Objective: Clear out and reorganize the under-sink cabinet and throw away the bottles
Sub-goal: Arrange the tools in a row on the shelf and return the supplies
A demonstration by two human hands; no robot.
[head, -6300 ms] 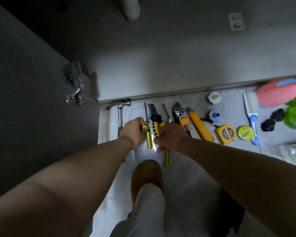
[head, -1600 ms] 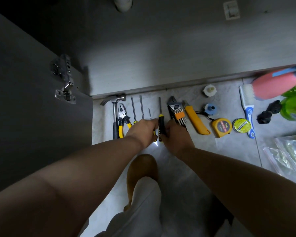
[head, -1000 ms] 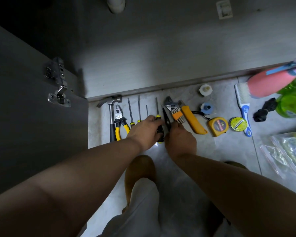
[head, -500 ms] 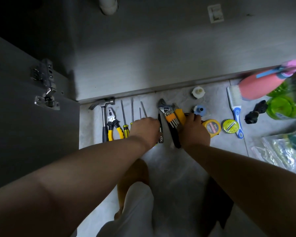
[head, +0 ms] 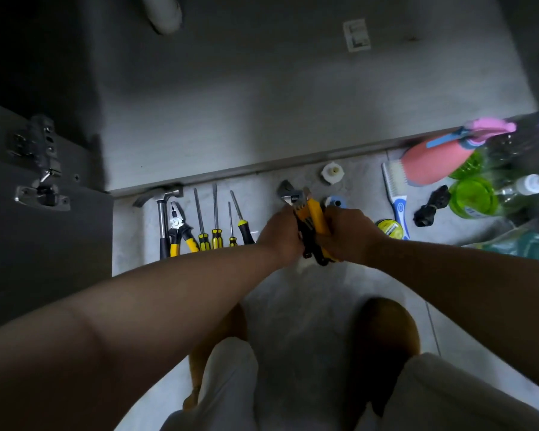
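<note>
Sorting step: left hand [head: 282, 234] and right hand [head: 344, 234] clench together around a yellow-and-black bundle of hand tools [head: 311, 225]. Green plastic bottles [head: 473, 197] lie well right of the fingers. Next, probably set the bundle down in line.

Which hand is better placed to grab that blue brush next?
Probably the right hand. It sits nearer the brush, which lies on the floor to its right, while the left hand is farther off. Both hands are now closed on the tool bundle, so one must let go first.

Screwdrivers [head: 216, 237] yellow/blk striped handles; bottle [head: 433, 161] pink; brush [head: 397, 200] blue/wht; cups [head: 472, 197] green.
</note>
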